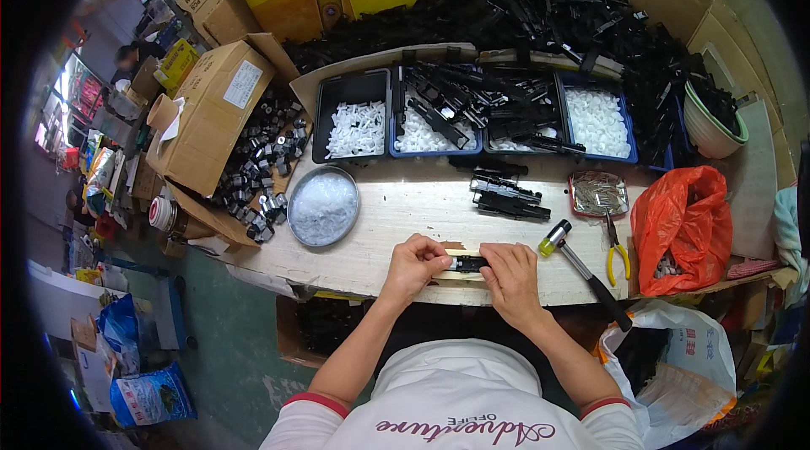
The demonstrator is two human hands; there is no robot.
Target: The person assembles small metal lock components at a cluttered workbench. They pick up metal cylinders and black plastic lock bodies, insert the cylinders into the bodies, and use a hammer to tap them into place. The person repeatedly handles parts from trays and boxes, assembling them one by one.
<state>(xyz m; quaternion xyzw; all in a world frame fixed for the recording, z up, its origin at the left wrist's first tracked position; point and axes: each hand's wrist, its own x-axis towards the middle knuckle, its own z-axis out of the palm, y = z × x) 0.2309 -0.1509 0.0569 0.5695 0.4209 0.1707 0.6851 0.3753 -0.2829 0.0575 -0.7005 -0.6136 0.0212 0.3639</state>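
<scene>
At the bench's front edge, a slim black plastic part (471,264) lies on a pale wooden block (461,276). My left hand (412,268) is closed in a pinch at the part's left end, where a small white piece (456,264) shows against the fingertips. From the other side, my right hand (513,278) grips the right end of the black part, its fingers covering that end. Several similar black parts (506,196) lie stacked just beyond my hands. To the right rests a hammer (575,258) with a yellow-and-black head.
Bins of white pieces (356,129) line the back, below a large heap of black parts (523,11). A round metal dish (323,206) and a carton of metal pieces (211,125) stand left. Right are a pin tray (598,194), yellow-handled pliers (618,258) and a red bag (682,231).
</scene>
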